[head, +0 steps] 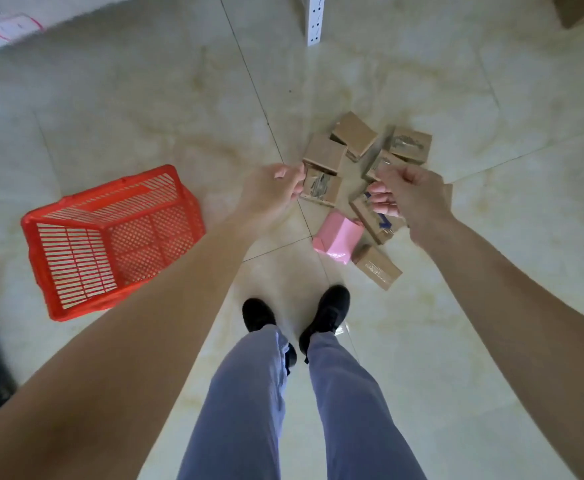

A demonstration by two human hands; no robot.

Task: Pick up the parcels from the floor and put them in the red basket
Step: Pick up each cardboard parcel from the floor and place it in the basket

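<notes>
Glossy cream tile floor (127,116); red basket (110,237) at 9 o'clock, parcels (356,136) at 1. Both arms outstretched: left hand (269,192) & right hand (411,195) loosely curled, holding nothing.

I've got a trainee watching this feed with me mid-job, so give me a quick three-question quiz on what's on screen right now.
1. True or false: the red basket already holds a parcel.
2. Which colour is the one parcel that is not brown cardboard? A) blue B) pink C) white
3. On which side of the person's shoes does the basket sit, their left or their right?

Key
1. False: only its mesh floor shows.
2. B: the pink parcel lies at the near edge of the cardboard parcels.
3. Their left; the left hand and right hand hang above the pile.
</notes>
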